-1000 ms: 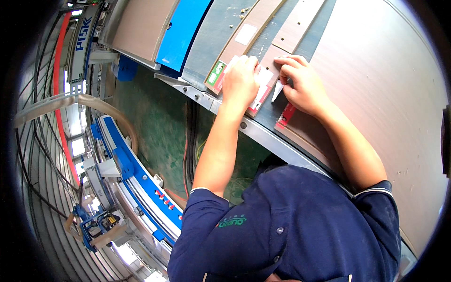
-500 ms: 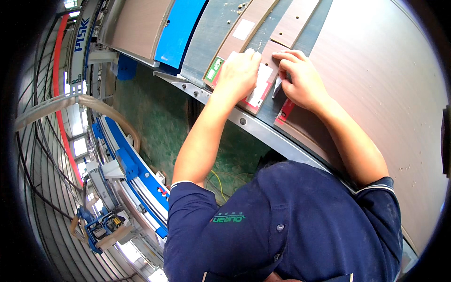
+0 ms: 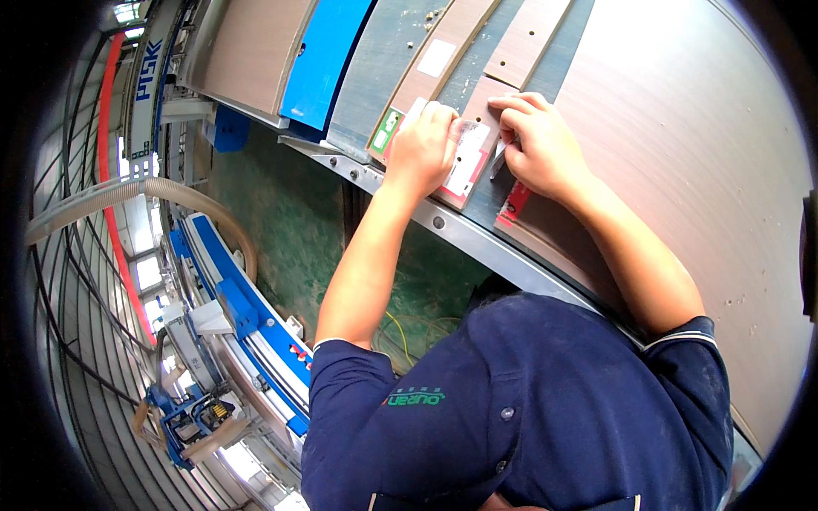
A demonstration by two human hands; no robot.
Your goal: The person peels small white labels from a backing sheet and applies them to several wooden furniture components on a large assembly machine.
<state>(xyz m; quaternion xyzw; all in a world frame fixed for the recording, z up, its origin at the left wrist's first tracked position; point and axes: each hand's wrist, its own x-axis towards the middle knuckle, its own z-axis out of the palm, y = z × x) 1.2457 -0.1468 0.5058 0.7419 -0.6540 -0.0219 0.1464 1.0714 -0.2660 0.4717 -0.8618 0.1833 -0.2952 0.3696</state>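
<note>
My left hand [image 3: 421, 152] is closed over the labelled near end of a brown board strip [image 3: 490, 95]; what its fingers grip is hidden. Beside those fingers lies the white and red label [image 3: 467, 166], with a clear, shiny patch at its upper part. My right hand [image 3: 544, 146] is closed with its fingers bent, fingertips at the right edge of the same strip. Below its thumb shows a thin, shiny, pointed piece [image 3: 498, 162], perhaps metal, too little of it visible to name. To the left, a second strip [image 3: 411, 88] bears a green label [image 3: 388, 126] and a white label [image 3: 436, 58].
Another holed strip [image 3: 530, 38] lies beyond the labelled one. A large brown panel [image 3: 682, 153] with a red label [image 3: 516, 201] fills the right side. A metal rail [image 3: 440, 223] edges the table; a blue panel [image 3: 326, 64] is at left. Machinery with a hose [image 3: 230, 217] stands lower left.
My left hand has shifted slightly left and down, uncovering more of the label and the clear patch. My right hand has barely moved, shifting slightly left.
</note>
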